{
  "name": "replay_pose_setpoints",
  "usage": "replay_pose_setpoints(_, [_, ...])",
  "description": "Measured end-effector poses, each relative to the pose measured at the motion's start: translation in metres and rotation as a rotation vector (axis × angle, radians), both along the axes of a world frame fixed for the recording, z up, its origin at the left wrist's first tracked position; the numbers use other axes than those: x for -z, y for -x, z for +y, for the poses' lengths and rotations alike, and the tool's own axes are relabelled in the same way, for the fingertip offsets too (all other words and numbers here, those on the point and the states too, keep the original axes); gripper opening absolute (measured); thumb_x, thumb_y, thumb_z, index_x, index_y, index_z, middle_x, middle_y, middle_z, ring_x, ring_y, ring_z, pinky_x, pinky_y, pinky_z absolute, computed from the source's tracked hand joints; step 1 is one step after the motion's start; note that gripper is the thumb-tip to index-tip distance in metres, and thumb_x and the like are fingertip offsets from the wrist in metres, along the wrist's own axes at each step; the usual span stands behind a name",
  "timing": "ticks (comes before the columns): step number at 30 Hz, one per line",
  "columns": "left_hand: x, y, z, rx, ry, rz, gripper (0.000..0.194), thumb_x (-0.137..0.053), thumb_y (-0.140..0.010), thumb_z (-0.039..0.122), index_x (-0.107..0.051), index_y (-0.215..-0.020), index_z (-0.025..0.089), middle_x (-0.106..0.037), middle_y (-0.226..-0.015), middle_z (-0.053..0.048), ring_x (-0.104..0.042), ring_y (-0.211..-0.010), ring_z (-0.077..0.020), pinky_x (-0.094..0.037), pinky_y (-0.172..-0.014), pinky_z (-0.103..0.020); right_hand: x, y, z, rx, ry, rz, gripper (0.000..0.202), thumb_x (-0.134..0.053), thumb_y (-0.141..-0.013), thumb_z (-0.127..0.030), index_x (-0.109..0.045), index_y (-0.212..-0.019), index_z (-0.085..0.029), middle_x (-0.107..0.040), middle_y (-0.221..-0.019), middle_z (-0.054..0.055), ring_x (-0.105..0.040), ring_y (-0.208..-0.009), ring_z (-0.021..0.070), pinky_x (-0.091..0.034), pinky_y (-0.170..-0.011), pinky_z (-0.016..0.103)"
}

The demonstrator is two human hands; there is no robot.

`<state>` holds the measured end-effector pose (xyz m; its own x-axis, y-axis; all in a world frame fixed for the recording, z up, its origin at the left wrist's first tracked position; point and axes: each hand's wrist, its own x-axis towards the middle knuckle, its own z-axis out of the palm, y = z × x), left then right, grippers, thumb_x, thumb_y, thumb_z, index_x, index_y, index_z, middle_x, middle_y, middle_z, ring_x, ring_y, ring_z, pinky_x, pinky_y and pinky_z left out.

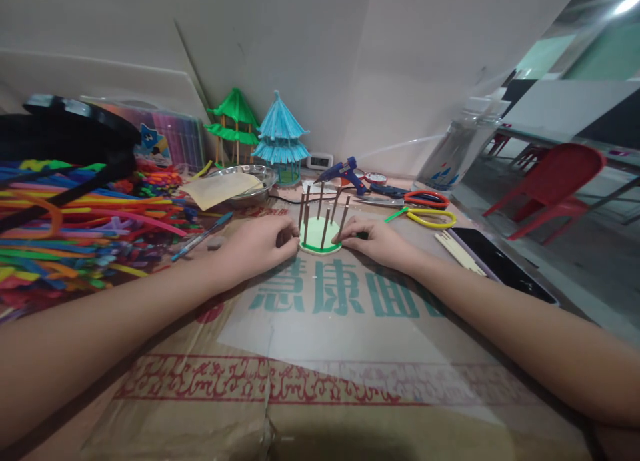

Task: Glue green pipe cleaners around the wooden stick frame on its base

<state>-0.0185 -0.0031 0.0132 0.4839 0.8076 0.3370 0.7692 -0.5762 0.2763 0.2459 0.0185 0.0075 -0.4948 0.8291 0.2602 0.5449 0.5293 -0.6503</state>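
Note:
A small pale green base (315,232) with several upright brown sticks (325,229) stands on the cardboard in front of me. Along its front edge runs a bright green strip (323,249), like a pipe cleaner. My left hand (270,244) is closed, its fingertips pinching the base's left edge. From the other side, my right hand (373,240) pinches the right edge near the end of the strip, beside a stick. Whether each hand grips the base, the strip or both is hard to see.
Colourful pipe cleaners (75,228) are heaped at left, near a pen (203,236). Behind stand a green pavilion (234,124), a blue pavilion (281,138), a metal bowl (267,174) and a glue gun (345,172). Scissors (425,198), yellow-handled scissors (435,217) and a phone (500,264) lie right.

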Motion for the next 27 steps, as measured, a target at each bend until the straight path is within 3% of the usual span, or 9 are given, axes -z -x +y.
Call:
replay_pose_setpoints(4, [-0.004,-0.002,-0.006,-0.06,-0.026,0.06,0.022,-0.054,-0.088,0.037,-0.066,-0.086,0.019,-0.069,-0.081,-0.004,-0.06,-0.071,-0.0196,-0.039,-0.063,-0.029,0.0,0.0,0.0,-0.002,-0.018,-0.009,0.013,-0.066,-0.083,-0.015,-0.076,-0.082,-0.022,-0.07,-0.09,0.003,-0.065,-0.086,0.0183,-0.05,-0.086,0.035])
replay_pose_setpoints(9, [0.001,-0.002,0.0,0.018,-0.005,0.002,0.023,-0.054,-0.089,0.034,-0.069,-0.097,0.018,-0.071,-0.09,-0.004,-0.062,-0.078,-0.019,-0.042,-0.067,-0.029,0.003,-0.001,0.0,0.039,-0.059,-0.033,0.009,-0.066,-0.084,-0.016,-0.074,-0.085,-0.021,-0.071,-0.091,0.003,-0.065,-0.087,0.0185,-0.05,-0.085,0.035])
replay_pose_setpoints(13, [0.003,0.001,0.002,0.056,-0.031,-0.014,0.022,-0.054,-0.09,0.035,-0.068,-0.09,0.018,-0.07,-0.088,-0.004,-0.062,-0.078,-0.0185,-0.042,-0.067,-0.028,0.003,-0.007,-0.002,-0.029,-0.25,-0.099,0.006,-0.065,-0.087,-0.018,-0.071,-0.088,-0.02,-0.07,-0.093,0.006,-0.063,-0.091,0.0208,-0.048,-0.088,0.038])
replay_pose_setpoints(17, [0.001,0.001,-0.007,0.071,-0.181,0.066,0.029,-0.052,-0.092,0.039,-0.066,-0.078,0.018,-0.069,-0.076,-0.004,-0.061,-0.069,-0.0181,-0.04,-0.062,-0.029,-0.003,-0.014,-0.011,-0.079,-0.466,-0.176,0.009,-0.061,-0.091,-0.024,-0.069,-0.091,-0.02,-0.067,-0.092,0.008,-0.059,-0.092,0.0234,-0.047,-0.084,0.04])
replay_pose_setpoints(21, [0.002,-0.004,-0.017,0.259,-0.354,0.188,0.029,-0.048,-0.096,0.036,-0.072,-0.093,0.021,-0.074,-0.08,-0.004,-0.066,-0.073,-0.019,-0.041,-0.063,-0.03,-0.008,-0.012,-0.024,-0.182,-0.593,-0.254,0.021,-0.052,-0.097,-0.028,-0.072,-0.1,-0.021,-0.065,-0.085,0.007,-0.056,-0.082,0.0216,-0.045,-0.074,0.036])
replay_pose_setpoints(27, [0.005,-0.007,-0.015,0.245,-0.365,0.217,0.031,-0.046,-0.097,0.035,-0.075,-0.098,0.022,-0.074,-0.077,-0.005,-0.066,-0.07,-0.0183,-0.042,-0.059,-0.029,-0.005,0.0,-0.031,-0.26,-0.692,-0.363,0.032,-0.044,-0.102,-0.029,-0.074,-0.109,-0.02,-0.061,-0.074,0.006,-0.051,-0.073,0.0197,-0.038,-0.067,0.034])
